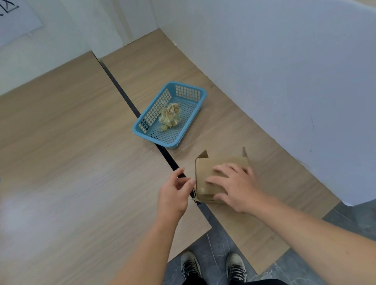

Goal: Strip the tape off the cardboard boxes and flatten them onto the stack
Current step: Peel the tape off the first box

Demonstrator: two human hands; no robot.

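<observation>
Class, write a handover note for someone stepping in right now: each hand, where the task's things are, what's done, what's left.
Left hand: open beside the cardboard box's left edge, holding nothing visible.
Right hand: open, fingers pressing flat on the box.
Box: on the right table, mostly collapsed, far flaps raised.
Done: a tape wad lies in the blue basket.
Left: flatten the flaps; a shiny patch near the front may be tape, so check.

Wooden tables (pixel 54 158), white partitions (pixel 293 82), grey floor (pixel 370 226).

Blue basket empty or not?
Not empty: the blue basket holds a crumpled yellowish wad, likely stripped tape, on its mesh floor.
</observation>
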